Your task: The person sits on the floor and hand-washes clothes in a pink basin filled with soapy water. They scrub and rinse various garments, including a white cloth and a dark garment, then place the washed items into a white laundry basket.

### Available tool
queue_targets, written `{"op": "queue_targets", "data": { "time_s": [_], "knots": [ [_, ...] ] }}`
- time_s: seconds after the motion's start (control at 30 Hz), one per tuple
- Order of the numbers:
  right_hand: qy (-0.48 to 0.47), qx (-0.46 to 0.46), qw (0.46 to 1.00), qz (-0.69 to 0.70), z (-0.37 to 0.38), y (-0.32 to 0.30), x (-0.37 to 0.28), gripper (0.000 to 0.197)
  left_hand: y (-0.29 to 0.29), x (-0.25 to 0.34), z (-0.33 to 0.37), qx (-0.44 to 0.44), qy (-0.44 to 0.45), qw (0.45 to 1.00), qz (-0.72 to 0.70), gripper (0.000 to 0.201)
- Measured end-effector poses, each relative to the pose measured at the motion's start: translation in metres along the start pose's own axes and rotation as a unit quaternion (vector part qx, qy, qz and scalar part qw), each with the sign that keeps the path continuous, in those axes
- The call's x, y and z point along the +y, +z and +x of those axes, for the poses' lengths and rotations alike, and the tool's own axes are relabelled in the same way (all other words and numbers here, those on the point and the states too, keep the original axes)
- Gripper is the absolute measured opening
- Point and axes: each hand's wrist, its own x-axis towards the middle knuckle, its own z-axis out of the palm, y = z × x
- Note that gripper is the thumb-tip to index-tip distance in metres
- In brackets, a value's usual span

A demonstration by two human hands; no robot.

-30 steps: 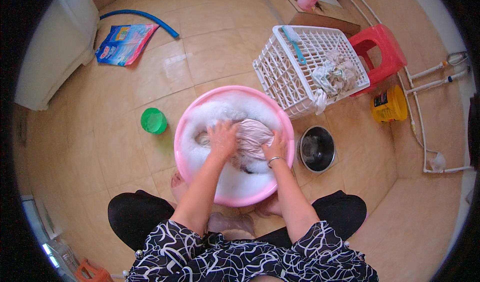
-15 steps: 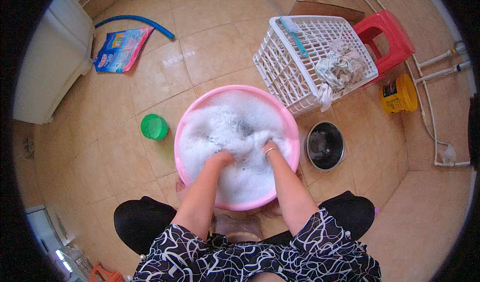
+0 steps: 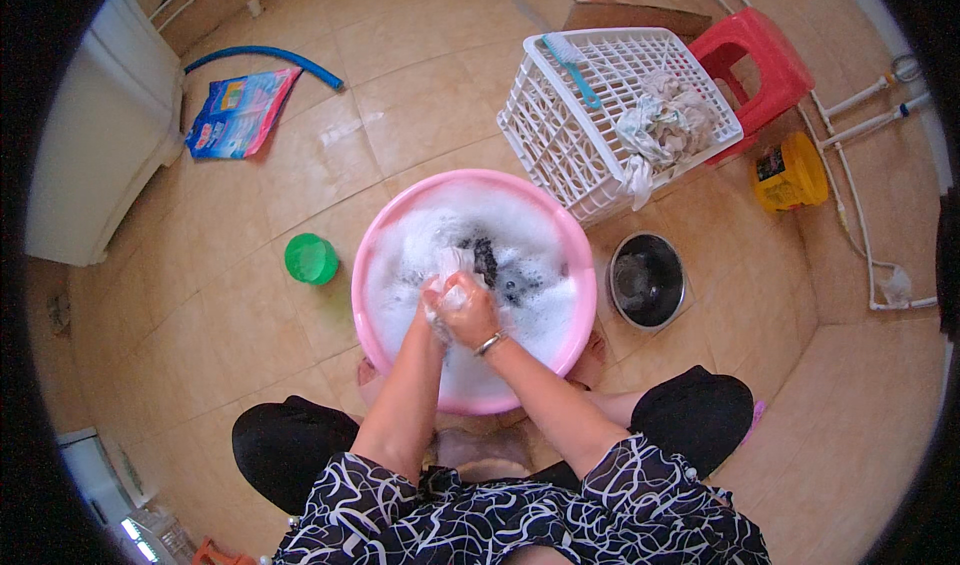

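A round pink basin [image 3: 582,315] full of white suds [image 3: 530,225] stands on the floor between my knees. My left hand [image 3: 434,299] and my right hand [image 3: 470,311] meet over its middle, fingers closed around a wet white cloth [image 3: 456,262]. Foam clings to both hands and hides part of the cloth. A bracelet circles my right wrist. Just beyond the hands, dark fabric [image 3: 484,258] shows through a gap in the foam.
Left of the basin stands a green cup [image 3: 311,259]; a steel bowl [image 3: 648,281] is at its right. An upturned white basket [image 3: 560,130] bears a brush [image 3: 573,68] and crumpled cloths [image 3: 668,123]. Behind are a red stool [image 3: 765,70] and yellow bucket [image 3: 790,173]. A blue packet [image 3: 238,115] lies far left.
Both hands have come up out of the foam and together, now gripping the white cloth. The right hand moved left. The suds have parted, baring dark fabric and water.
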Motion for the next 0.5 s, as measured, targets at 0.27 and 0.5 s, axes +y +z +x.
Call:
{"op": "queue_targets", "data": {
  "time_s": [0.27,0.5],
  "knots": [
    [0.095,0.159,0.964,-0.192,0.042,-0.060,0.075,0.036,0.014,-0.027,0.007,0.095,0.085,0.957,0.262,0.019],
    [0.228,-0.164,0.888,-0.365,0.021,-0.051,0.120,0.029,-0.020,-0.023,0.021,0.135,0.030,0.805,0.578,0.024]
  ]
}}
